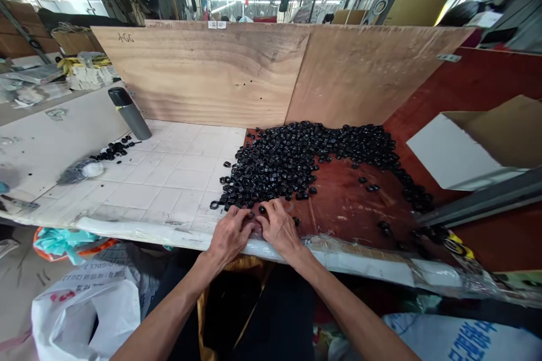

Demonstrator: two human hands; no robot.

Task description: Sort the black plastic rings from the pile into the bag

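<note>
A large pile of small black ring-like parts point(275, 163) is heaped on the table against the wooden board. My left hand point(230, 232) is at the pile's near edge, fingers curled and closed, with a small black part point(251, 214) at its fingertips. Right beside it, my right hand point(279, 228) pinches another small black part point(262, 210) between thumb and fingers. The two hands nearly touch above the padded table edge. A single black ring point(214, 205) lies to the left of my left hand. The exact shape of the held pieces is too small to tell.
Wooden boards point(212, 76) wall off the back. A grey bottle point(134, 119) and a plastic bag point(78, 171) are on the left. At the right are an open carton point(461, 152) and a metal bar point(486, 198). Below the edge, a yellow-rimmed sack point(203, 321) hangs between the legs.
</note>
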